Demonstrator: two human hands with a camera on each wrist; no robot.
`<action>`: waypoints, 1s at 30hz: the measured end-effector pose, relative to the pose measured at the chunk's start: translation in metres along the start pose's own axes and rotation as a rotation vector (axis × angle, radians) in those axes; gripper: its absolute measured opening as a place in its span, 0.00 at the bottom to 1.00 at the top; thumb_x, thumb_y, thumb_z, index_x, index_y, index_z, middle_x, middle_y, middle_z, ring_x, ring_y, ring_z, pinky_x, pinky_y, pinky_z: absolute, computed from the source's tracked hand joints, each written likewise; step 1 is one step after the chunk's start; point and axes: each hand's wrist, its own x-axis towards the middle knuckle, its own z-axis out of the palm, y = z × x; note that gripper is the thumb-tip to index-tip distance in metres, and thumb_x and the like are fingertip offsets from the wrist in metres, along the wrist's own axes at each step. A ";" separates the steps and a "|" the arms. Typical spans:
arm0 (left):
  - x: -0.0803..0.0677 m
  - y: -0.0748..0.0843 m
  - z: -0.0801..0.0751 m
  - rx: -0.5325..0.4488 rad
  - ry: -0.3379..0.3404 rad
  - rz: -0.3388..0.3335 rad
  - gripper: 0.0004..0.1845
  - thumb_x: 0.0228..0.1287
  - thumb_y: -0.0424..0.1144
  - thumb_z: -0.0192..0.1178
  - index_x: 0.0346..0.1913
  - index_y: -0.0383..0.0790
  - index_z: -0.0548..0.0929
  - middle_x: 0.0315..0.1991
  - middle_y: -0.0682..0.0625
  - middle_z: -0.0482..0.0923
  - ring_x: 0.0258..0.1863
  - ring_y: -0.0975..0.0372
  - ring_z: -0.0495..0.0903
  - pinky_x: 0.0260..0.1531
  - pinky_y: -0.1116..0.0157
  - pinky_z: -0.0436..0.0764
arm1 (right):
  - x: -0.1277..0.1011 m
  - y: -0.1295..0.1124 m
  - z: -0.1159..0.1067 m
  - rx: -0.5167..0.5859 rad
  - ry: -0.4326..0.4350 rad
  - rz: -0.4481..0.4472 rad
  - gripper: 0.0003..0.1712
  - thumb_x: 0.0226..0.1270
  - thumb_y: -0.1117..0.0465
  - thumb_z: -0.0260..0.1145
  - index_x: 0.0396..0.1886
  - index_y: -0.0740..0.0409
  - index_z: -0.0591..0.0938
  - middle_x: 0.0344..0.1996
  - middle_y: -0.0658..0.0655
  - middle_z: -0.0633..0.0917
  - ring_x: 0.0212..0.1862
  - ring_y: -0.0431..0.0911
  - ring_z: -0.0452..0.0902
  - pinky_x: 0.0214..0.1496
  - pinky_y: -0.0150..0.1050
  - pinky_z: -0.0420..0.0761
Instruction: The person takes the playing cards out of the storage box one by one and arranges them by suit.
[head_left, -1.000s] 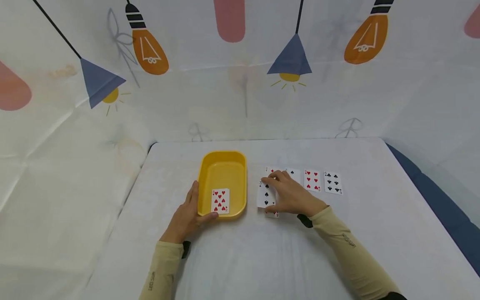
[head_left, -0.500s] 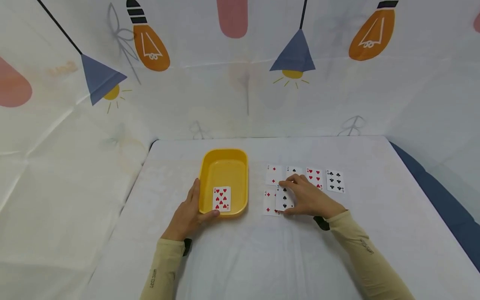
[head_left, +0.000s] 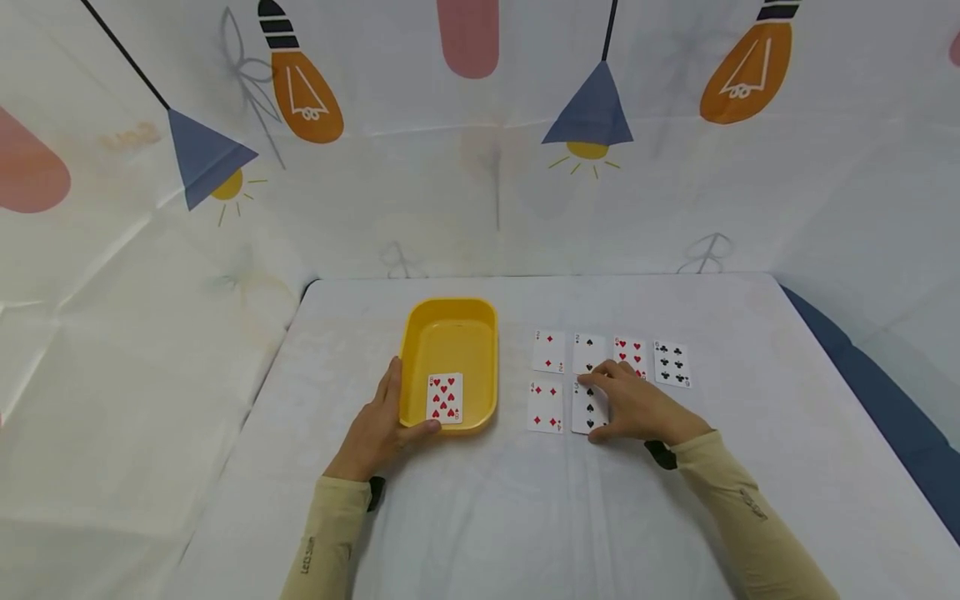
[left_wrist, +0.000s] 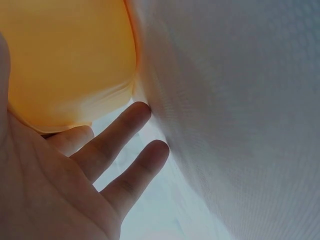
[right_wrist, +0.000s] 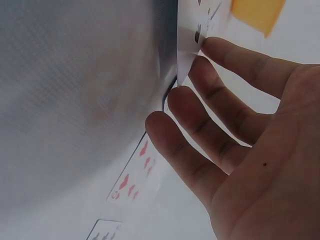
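Note:
My left hand [head_left: 382, 429] rests on the near left corner of a yellow tray [head_left: 487, 362]. Its fingers lie nearly straight along the tray's side, and the thumb is over the near rim. A hearts card [head_left: 445, 397] lies face up inside. With fingertips and thumb, my right hand [head_left: 637, 404] holds a three of spades [head_left: 587, 408] by its far and near ends, low over the table. Left of that card lies a diamond card [head_left: 545, 407]. The right wrist view shows the fingertips against the spade card [right_wrist: 187, 45], seen almost edge-on.
A row of face-up cards runs behind: a two of diamonds [head_left: 549, 351], a two of spades [head_left: 589, 352], a hearts card [head_left: 629, 353] partly behind my hand, and a clubs card [head_left: 672, 364]. White cloth [head_left: 480, 517] covers the table. A printed curtain [head_left: 480, 192] hangs around it.
My right hand has moved the three of spades rightward, off the near diamond card and beside it. The two of spades behind shows more fully. My left hand stays at the tray.

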 end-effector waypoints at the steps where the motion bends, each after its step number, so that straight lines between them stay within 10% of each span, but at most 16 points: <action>1: 0.000 0.000 0.000 0.000 0.000 0.001 0.71 0.52 0.73 0.67 0.82 0.42 0.34 0.81 0.40 0.45 0.49 0.41 0.78 0.61 0.46 0.74 | 0.000 0.001 0.000 -0.001 -0.001 -0.003 0.48 0.43 0.49 0.86 0.66 0.57 0.78 0.54 0.57 0.76 0.56 0.54 0.72 0.56 0.53 0.78; 30: 0.001 -0.001 -0.001 0.011 -0.001 0.014 0.70 0.52 0.71 0.69 0.82 0.41 0.35 0.81 0.39 0.45 0.46 0.42 0.80 0.60 0.47 0.75 | 0.008 -0.009 0.003 0.071 0.105 -0.019 0.51 0.51 0.39 0.80 0.72 0.53 0.73 0.59 0.56 0.74 0.61 0.49 0.67 0.57 0.49 0.78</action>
